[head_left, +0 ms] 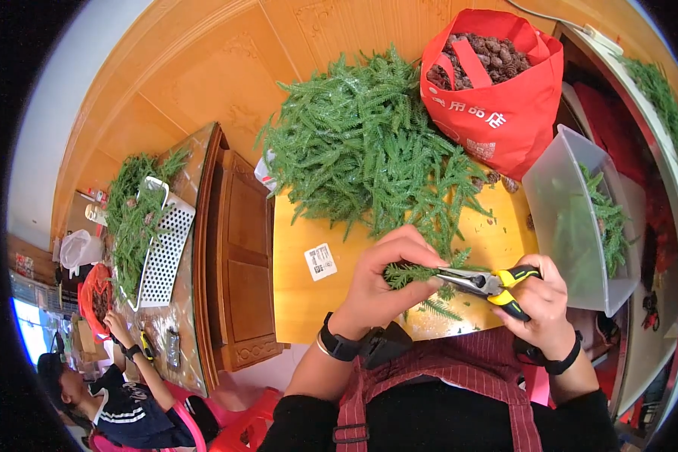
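Above the near part of a yellow table (pixel 294 294), my left hand (pixel 390 280) is closed on a small bundle of green artificial pine sprigs (pixel 408 276). My right hand (pixel 541 305) grips a pair of pliers (pixel 478 282) with yellow and black handles. The pliers' jaws reach to the sprigs, right by my left fingertips; what exactly lies between the jaws is hidden. Behind my hands rises a big heap of loose pine sprigs (pixel 361 143). A white label (pixel 320 261) lies on the tabletop left of my hands.
A red bag (pixel 474 120) full of pine cones (pixel 497 56) stands at the back right. To the right, a clear plastic bin (pixel 572 226) contains finished-looking greenery (pixel 606 218). At far left, another person (pixel 132 399) sits by a table with a white perforated basket (pixel 169 241) and more greenery.
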Demonstrator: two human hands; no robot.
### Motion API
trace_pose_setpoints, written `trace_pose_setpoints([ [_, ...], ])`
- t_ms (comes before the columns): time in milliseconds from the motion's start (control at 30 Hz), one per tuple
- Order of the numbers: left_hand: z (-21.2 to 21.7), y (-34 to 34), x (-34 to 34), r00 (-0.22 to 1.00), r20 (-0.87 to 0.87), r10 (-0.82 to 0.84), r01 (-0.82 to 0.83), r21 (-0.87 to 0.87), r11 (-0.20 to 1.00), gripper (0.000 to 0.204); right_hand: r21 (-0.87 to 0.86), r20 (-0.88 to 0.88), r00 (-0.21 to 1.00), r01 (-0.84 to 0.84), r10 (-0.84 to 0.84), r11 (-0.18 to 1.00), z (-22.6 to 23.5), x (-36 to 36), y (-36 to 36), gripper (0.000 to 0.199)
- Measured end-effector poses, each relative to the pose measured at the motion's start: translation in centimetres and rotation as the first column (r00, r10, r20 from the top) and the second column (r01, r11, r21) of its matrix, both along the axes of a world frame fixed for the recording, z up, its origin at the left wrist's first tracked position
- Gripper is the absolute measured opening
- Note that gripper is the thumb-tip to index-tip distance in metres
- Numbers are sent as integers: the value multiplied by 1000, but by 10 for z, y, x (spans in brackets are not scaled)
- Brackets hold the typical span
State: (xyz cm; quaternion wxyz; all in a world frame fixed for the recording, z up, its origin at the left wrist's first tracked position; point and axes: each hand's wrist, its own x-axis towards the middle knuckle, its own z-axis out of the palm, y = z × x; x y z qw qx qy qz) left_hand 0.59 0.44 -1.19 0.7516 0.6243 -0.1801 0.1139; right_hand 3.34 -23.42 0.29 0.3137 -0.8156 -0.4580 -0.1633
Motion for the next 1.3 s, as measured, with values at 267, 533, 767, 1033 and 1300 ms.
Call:
trace_pose_setpoints([
  [267, 3, 1, 2, 1000, 13, -13, 12, 23, 1000, 19, 20, 17, 1000, -9, 9, 1000, 0, 1, -2, 20],
  [533, 3, -3, 2, 959, 211, 188, -226, 173, 959, 21, 4, -95, 995, 25, -25, 1000, -3, -2, 6, 22],
  [767, 6, -6, 0, 960, 234, 155, -204, 201, 958, 22, 39, -188, 982, 11, -3, 999, -5, -6, 3, 24],
  [1033, 7, -8, -1, 968, 209, 138, -182, 207, 961, 21, 8, -75, 997, 28, -27, 1000, -9, -5, -1, 26],
  [1300, 5, -6, 2, 958, 246, 147, -206, 236, 950, 21, -36, -87, 996, 18, -21, 999, -4, 0, 1, 28],
])
